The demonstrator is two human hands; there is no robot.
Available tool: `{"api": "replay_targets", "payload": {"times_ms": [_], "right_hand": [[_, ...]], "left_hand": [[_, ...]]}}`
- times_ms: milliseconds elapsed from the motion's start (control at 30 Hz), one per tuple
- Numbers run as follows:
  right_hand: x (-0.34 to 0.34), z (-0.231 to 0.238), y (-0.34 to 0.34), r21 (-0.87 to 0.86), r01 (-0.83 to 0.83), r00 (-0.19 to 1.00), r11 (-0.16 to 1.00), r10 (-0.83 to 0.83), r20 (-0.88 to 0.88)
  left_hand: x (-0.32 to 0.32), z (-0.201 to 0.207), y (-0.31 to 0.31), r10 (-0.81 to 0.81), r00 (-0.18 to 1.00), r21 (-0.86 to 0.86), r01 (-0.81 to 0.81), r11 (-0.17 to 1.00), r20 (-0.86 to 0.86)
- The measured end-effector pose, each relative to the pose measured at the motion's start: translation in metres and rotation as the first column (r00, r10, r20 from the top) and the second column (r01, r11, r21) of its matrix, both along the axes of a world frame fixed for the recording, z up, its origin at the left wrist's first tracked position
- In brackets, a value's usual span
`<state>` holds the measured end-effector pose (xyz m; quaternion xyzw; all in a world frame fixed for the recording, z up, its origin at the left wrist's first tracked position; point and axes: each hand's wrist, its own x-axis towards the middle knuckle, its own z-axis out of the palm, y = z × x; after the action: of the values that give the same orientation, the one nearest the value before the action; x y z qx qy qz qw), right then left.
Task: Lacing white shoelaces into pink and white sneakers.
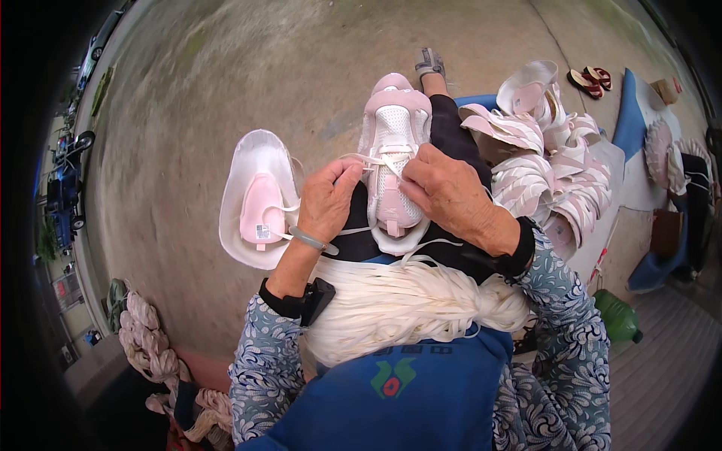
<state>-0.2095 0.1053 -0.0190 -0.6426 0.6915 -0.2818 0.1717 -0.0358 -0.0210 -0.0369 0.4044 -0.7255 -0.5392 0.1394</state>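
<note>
A pink and white shoe upper (393, 116) lies lengthwise over my thigh, toe pointing away from me. My left hand (331, 197) is at its left edge, thumb and forefinger pinching a cream shoelace (359, 158) pulled out sideways. On the upper's right side my right hand (450, 189) is closed, its fingertips on the lace by the eyelets; the fingers partly hide what they grip. Loose lace ends trail below the pink tongue. Across my lap rests a thick bundle of cream laces (398, 304). To the left another upper (258, 169), partly laced, shows its inside.
Several stacked pink and white uppers (553, 161) are heaped at my right. Beyond them are sandals (590, 81) and a blue and grey sheet (630, 120). A green bottle (618, 317) lies at the lower right. More bundled uppers (147, 334) sit at the lower left.
</note>
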Motion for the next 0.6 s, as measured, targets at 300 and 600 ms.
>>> {"api": "replay_targets", "payload": {"times_ms": [300,600], "right_hand": [[-0.065,0.001,0.020,-0.060,-0.103,0.921,0.993,0.072,-0.384],[-0.042,0.031,0.056,0.262,-0.080,0.966,0.962,0.011,0.257]], "left_hand": [[-0.005,-0.013,-0.007,-0.007,0.997,-0.063,0.002,0.998,-0.079],[-0.005,-0.009,-0.017,-0.118,0.993,-0.237,0.120,0.964,0.023]]}}
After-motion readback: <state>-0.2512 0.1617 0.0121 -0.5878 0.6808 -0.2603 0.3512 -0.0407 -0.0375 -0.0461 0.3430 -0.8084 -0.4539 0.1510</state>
